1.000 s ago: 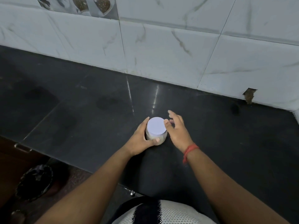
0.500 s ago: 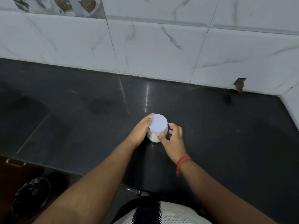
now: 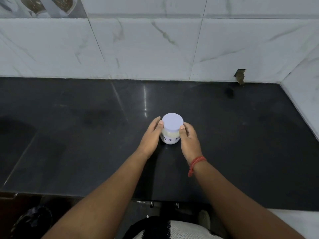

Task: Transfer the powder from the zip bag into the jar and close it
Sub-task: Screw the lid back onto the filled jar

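Note:
A small clear jar (image 3: 170, 139) stands upright on the black counter (image 3: 241, 144), with pale powder inside and a handwritten label on its front. A flat white lid (image 3: 173, 121) sits on top of it. My left hand (image 3: 151, 135) wraps the jar's left side, thumb against the lid's rim. My right hand (image 3: 189, 137) holds the right side, thumb on the lid's edge. No zip bag is in view.
White marble-look wall tiles (image 3: 155, 49) rise behind the counter and along its right end. A chipped hole (image 3: 240, 75) marks the tile near the back right corner. Below the counter's front edge, a dark bin (image 3: 32, 219) stands on the floor at the left.
My right hand moved from below the lid to the jar's right side, so both hands now hold the jar. The label now faces me.

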